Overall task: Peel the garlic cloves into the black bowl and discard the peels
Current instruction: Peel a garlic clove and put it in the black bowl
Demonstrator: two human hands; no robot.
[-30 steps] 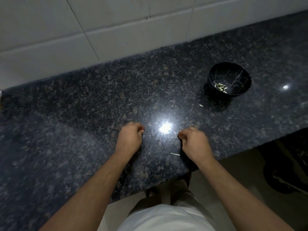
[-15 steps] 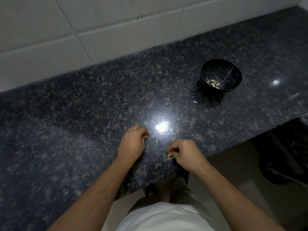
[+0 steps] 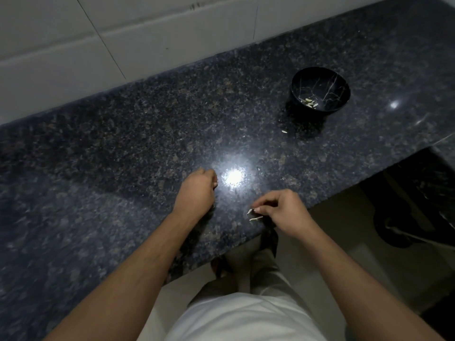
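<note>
Granite counter (image 3: 123,143) carries everything. The right hand (image 3: 285,212) pinches one pale peel (image 3: 249,211) at its fingertips near the front edge; a second peel (image 3: 256,218) lies just beneath, long axis running left to right. The left hand (image 3: 197,193) is curled into a fist on the stone; whether it holds anything I cannot tell. The bowl (image 3: 339,80), with a few cloves (image 3: 309,103) inside, stands well apart, ahead and to the right, so the right hand is nearer it.

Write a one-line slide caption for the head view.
Right hand pinches a peel above the counter; black bowl sits beyond.
</note>
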